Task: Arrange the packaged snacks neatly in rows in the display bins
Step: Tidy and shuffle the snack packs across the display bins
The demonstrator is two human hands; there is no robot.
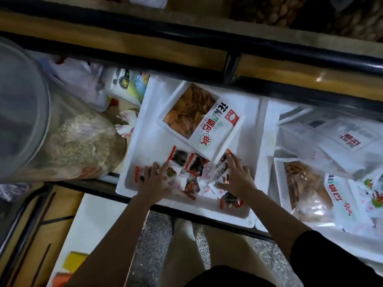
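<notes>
While both forearms reach forward into the white bin, the left hand lies spread, palm down, on the small packets heaped in the bin's near half, and the right hand presses the heap's other side, fingers fanned. One large bag lies tilted in the bin's far half, touching the heap; the packets overlap too much to count.

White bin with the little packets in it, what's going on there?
A person has both hands in the white bin: the left hand and the right hand are laid on a jumbled heap of small snack packets at its near end. A large snack bag lies at the far end. The packets are not in rows yet.
</notes>
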